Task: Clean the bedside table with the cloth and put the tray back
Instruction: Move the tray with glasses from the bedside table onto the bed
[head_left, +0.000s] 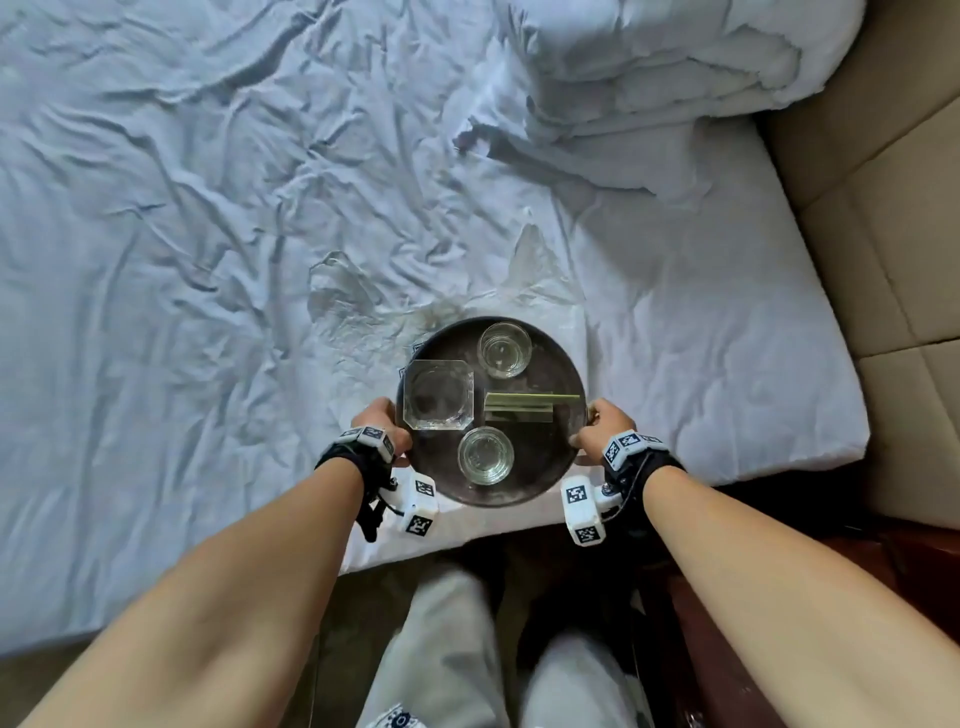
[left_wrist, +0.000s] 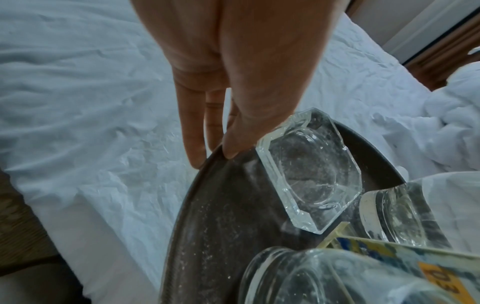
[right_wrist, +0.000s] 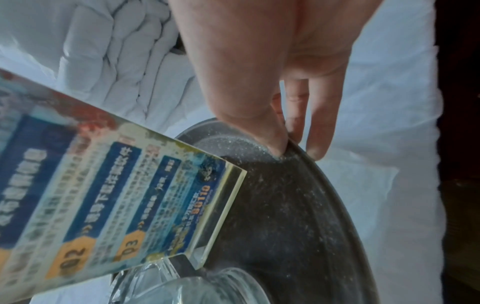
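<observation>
Pinching opposite rims of the tray (head_left: 558, 374) at lower centre, left hand (head_left: 382, 423) and right hand (head_left: 602, 423) risk tipping loose glasses (head_left: 485, 454) if lifted unevenly.

Soft, cool daylight falls evenly over the white bed sheet (head_left: 208, 260), leaving only faint shadows in its creases. The head view bends strongly at its edges. In the wrist views the printed sign (right_wrist: 109, 205) and the nearest glass (left_wrist: 324, 277) beside the tray (left_wrist: 213, 226) are blurred; no harsh glare.
</observation>
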